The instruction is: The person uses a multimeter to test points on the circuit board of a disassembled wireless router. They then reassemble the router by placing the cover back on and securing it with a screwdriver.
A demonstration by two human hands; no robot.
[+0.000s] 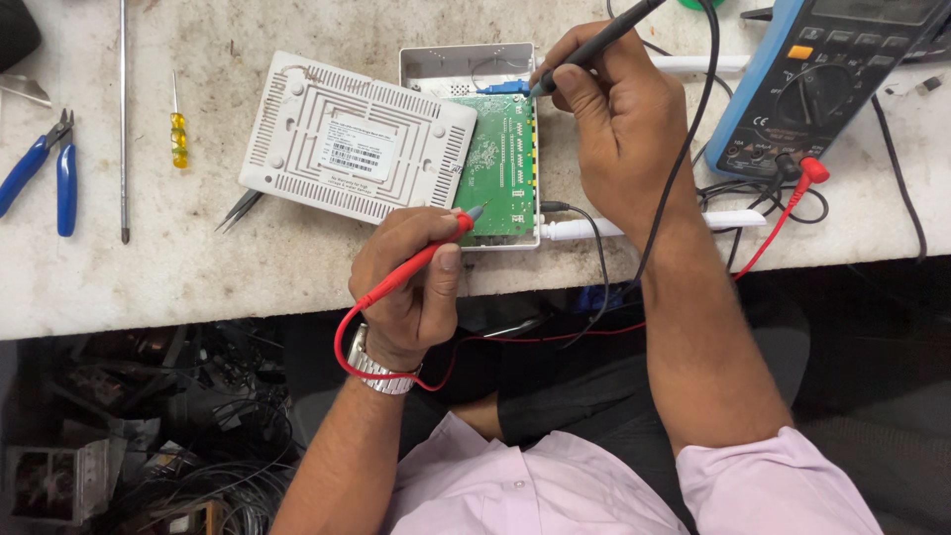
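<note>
An opened white router shell (pixel 466 65) lies on the workbench with its green circuit board (pixel 503 163) exposed. Its white vented lid (pixel 357 137) rests beside it on the left, overlapping the board. My left hand (pixel 411 287) grips a red test probe (pixel 428 256), its metal tip touching the board's near edge. My right hand (pixel 619 129) grips a black test probe (pixel 594 45), tip set at the board's far corner by a blue connector (pixel 505 87). Red and black leads run to a blue multimeter (pixel 822 79) at the right.
Blue-handled cutters (pixel 45 168), a long thin rod (pixel 124 119), a small yellow screwdriver (pixel 178 134) and tweezers (pixel 238 210) lie on the stained bench (pixel 149 267) at left. White antennas (pixel 634 226) stick out to the right. Tangled wires and scrap fill the floor (pixel 149 436) below.
</note>
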